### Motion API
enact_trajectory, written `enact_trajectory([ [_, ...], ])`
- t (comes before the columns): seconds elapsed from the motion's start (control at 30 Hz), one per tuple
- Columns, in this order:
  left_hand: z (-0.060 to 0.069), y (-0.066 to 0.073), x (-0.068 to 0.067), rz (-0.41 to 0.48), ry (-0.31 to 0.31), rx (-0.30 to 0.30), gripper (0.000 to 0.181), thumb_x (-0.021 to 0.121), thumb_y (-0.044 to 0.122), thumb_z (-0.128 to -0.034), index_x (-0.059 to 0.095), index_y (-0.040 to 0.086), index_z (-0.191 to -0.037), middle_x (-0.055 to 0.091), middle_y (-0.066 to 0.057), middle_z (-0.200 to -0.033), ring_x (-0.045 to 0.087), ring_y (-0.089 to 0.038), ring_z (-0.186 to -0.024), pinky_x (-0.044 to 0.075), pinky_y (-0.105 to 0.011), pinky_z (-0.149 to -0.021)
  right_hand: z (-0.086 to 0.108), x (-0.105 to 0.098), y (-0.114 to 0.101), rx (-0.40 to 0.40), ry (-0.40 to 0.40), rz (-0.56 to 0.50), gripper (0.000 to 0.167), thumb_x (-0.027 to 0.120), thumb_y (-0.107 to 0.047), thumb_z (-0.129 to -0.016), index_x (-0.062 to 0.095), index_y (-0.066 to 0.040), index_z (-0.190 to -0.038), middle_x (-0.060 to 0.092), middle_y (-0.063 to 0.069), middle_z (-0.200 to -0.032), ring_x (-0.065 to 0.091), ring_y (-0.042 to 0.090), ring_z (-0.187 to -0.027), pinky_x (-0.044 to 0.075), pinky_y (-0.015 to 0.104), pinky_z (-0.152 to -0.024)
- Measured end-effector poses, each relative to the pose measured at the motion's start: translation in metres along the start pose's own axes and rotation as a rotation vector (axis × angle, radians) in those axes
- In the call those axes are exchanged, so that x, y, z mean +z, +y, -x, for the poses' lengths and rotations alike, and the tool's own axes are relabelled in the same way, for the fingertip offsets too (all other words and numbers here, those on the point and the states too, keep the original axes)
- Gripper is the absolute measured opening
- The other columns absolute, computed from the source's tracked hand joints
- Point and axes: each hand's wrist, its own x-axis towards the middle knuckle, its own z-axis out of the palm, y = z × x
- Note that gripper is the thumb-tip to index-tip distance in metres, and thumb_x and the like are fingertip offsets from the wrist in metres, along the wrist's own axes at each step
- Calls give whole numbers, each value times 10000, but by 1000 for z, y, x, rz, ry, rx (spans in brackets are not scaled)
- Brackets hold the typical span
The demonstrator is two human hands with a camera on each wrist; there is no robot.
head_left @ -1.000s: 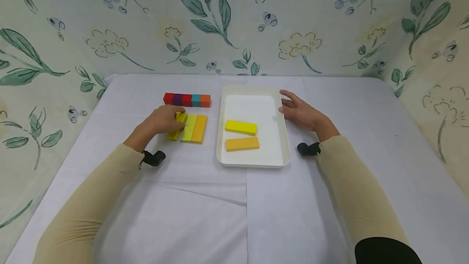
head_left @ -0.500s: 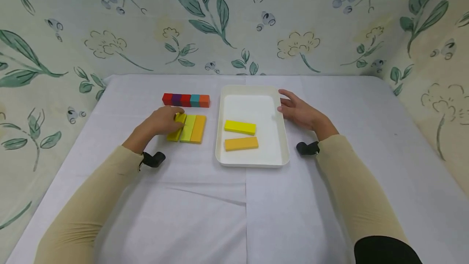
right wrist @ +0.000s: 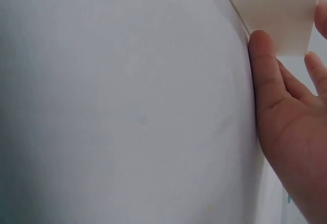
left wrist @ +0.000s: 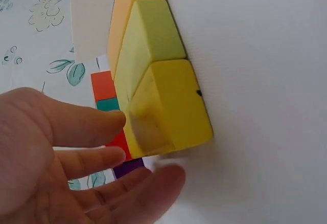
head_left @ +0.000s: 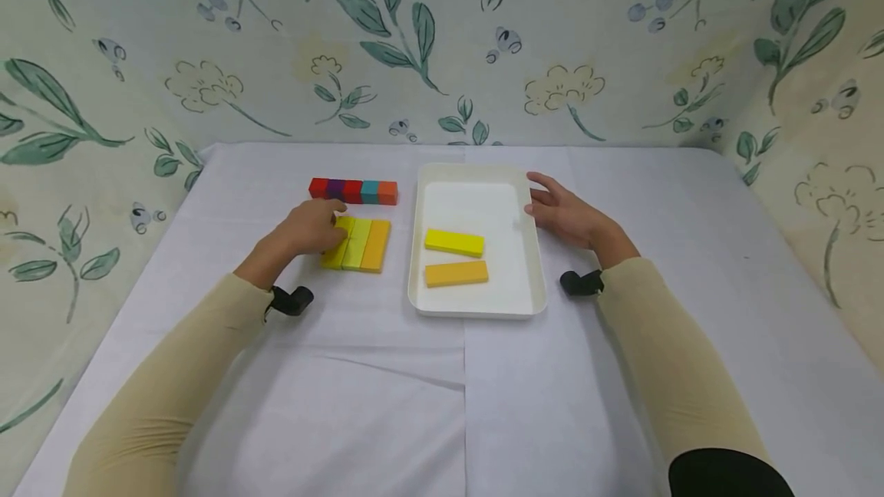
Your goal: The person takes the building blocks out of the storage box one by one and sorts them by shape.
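In the head view my left hand [head_left: 309, 228] is over the left end of a flat row of three blocks. A yellow block [head_left: 334, 257] lies flush beside a lime-green block [head_left: 356, 244], with an orange-yellow block [head_left: 376, 246] to their right. The left wrist view shows the thumb and fingers [left wrist: 89, 124] spread apart at the yellow block's near end, not wrapped round it; whether they touch it I cannot tell. My right hand [head_left: 569, 212] rests its extended fingers against the right side of a white tray [head_left: 476, 316].
Inside the tray lie a yellow block [head_left: 454, 242] and an orange-yellow block [head_left: 456, 274], apart from each other. Behind the three blocks stands a row of red, purple, teal and orange cubes [head_left: 353, 191]. White cloth [head_left: 387, 405] covers the table.
The yellow block under my left hand was slightly askew with a gap; it now sits straight against the lime-green block. My right hand and the tray have stayed put.
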Motion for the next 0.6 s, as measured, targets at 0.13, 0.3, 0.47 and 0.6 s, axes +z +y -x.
enact_trajectory([
  [0.13, 6, 14, -6, -66, 81, 72, 522, 592, 184, -937, 490, 79, -1439, 531, -192, -1365, 534, -348, -1187, 506, -544, -1031, 0, -3, -1, 1, -6, 3, 821, 571, -282, -998, 7, -369, -1589, 72, 37, -1696, 193, 304, -1551, 209, 523, -1250],
  [0.3, 10, 49, -8, -78, 99, 349, 461, 641, 201, -946, 561, 145, -1396, 588, -108, -1339, 575, -270, -1185, 543, -456, -1004, 0, -3, -2, 13, -7, 22, 819, 572, -294, -996, 11, -379, -1586, 79, 35, -1696, 193, 304, -1551, 206, 533, -1248],
  [0.47, 10, 92, -9, -107, 66, 553, 431, 648, 168, -945, 593, 140, -1371, 589, -87, -1358, 604, -238, -1134, 568, -369, -971, 3, -3, -7, 27, -21, -1, 826, 568, -250, -1000, 1, -330, -1595, 67, 61, -1695, 185, 312, -1552, 197, 520, -1254],
  [0.6, 7, 121, -16, -204, 33, 623, 409, 654, 138, -941, 613, 146, -1348, 595, -81, -1347, 609, -230, -1112, 567, -345, -968, 7, -3, -13, 30, -36, 0, 820, 552, -225, -1006, -9, -294, -1599, 64, 84, -1694, 183, 323, -1551, 190, 521, -1255],
])
